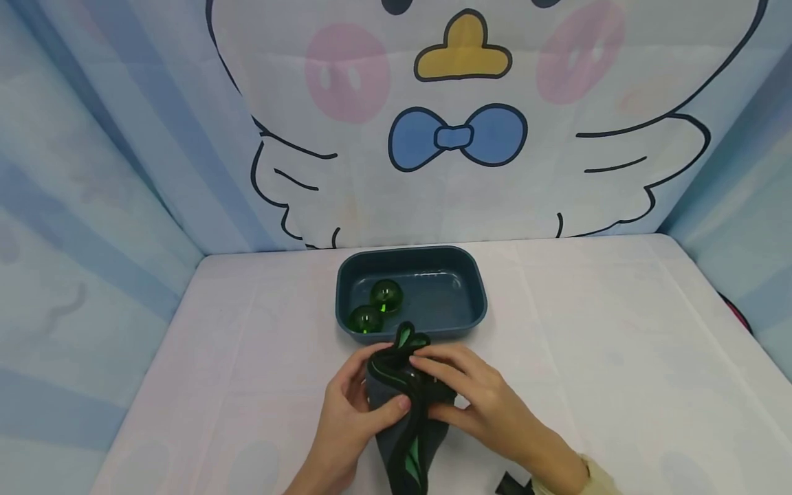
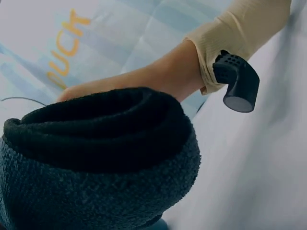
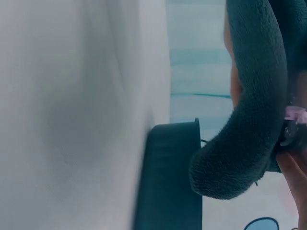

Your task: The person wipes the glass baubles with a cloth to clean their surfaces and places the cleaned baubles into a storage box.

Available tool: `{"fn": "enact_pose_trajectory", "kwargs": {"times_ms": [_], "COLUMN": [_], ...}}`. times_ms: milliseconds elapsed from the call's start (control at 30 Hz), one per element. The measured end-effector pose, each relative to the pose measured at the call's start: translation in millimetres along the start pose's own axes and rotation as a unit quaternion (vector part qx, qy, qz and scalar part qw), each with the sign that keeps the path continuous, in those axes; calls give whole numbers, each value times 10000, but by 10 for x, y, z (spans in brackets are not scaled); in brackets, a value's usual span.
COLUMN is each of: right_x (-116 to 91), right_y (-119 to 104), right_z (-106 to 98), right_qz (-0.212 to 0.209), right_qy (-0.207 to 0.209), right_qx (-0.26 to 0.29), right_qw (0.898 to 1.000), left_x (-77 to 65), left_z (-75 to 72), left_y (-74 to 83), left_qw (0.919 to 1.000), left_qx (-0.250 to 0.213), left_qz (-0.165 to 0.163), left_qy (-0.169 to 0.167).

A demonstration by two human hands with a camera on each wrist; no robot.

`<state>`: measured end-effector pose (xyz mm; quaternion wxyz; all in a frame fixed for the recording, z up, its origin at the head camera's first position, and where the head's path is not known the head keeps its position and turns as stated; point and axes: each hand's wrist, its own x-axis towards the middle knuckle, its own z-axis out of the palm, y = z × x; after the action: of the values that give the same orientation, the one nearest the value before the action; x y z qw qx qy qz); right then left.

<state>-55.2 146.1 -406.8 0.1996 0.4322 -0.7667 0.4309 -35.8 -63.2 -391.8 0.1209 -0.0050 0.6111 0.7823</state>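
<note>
A dark grey fuzzy cloth piece [image 1: 396, 440] with a wavy black edge and green inner patches stands between the hands, near the front of the table. My left hand [image 1: 349, 419] grips its left side, thumb on the front. From the right, the fingers of my right hand [image 1: 485, 395] hold the cloth near its top. In the left wrist view the cloth [image 2: 100, 191] shows a thick folded black rim. By a right fingertip, the right wrist view shows a small shiny thing with a pink part [image 3: 295, 114]; its kind is unclear.
Just behind the hands stands a dark blue tray [image 1: 433, 323]. Two green glass balls, one farther back [image 1: 386, 295] and one nearer [image 1: 365, 320], lie in its left part. A black device [image 1: 513, 485] shows beside the right wrist. Printed curtains [image 1: 458, 199] surround the white table [image 1: 619, 330].
</note>
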Motion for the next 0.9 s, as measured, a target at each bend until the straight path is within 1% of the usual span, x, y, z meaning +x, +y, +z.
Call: {"fn": "enact_pose_trajectory", "kwargs": {"times_ms": [133,233,300,500,567,667,800,900], "right_x": [-9,0,12,26,22,14,12,13], "right_y": [-19,-23,-24,-19,-19,-28,-52,-74], "right_z": [21,24,19,-11,-16,-20,-23,-26], "right_qz": [368,429,351,-148,-119,149,778,1264], "right_qy": [177,168,90,-102,-157,-185,-46,44], "right_qx": [4,5,-33,-220,-233,-198,83,359], "right_qw": [9992,9989,9993,9996,9995,9995,9969,9913], "left_x": [-10,-5,-1,13,16,20,30,32], "left_z": [-6,-21,-31,-39,-37,-30,-18,-12], "left_y": [1,-4,-6,-2,-1,0,5,5], "left_qw": [9999,9999,9998,9995,9994,9994,9990,9987], "left_qx": [-19,20,25,21,46,83,172,211], "left_qz": [68,138,180,268,291,300,381,447], "left_qy": [-77,-44,-3,161,165,151,147,141]}}
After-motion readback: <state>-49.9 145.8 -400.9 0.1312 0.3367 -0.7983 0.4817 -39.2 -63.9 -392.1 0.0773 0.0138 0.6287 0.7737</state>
